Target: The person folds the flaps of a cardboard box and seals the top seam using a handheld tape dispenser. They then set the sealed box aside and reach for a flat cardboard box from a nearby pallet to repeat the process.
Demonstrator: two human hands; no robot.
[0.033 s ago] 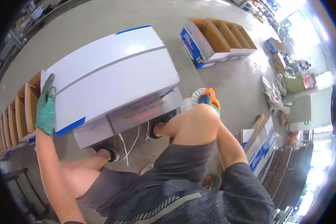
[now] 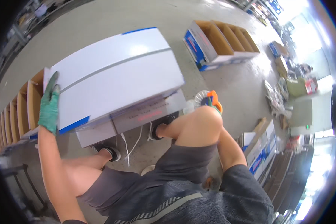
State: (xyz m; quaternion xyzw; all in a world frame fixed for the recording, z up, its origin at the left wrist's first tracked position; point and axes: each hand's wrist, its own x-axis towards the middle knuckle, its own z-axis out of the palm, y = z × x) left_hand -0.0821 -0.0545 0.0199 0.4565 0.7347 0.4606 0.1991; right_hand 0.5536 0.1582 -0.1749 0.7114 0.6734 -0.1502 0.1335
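My left hand [image 2: 49, 108], in a green glove, lies flat with fingers stretched along the left end of a large white carton [image 2: 115, 80]. Its thumb is apart from the fingers. The carton has blue corners and a grey seam along its closed top. Beneath it shows another whitish carton [image 2: 145, 115] with printing on its side, and white straps [image 2: 127, 147] dangle at its near side. Beyond my right knee, my right hand [image 2: 210, 101] is closed on an orange tape dispenser [image 2: 215, 100] with a clear tape roll. The knee hides most of that hand.
Open partitioned cartons stand in a row [image 2: 16, 115] at the left, and another partitioned carton [image 2: 226, 41] sits at the far right. Blue-and-white cartons [image 2: 263, 147] and stacked dark flat sheets [image 2: 289, 173] are on my right. A dark metal frame [image 2: 24, 175] stands at the lower left.
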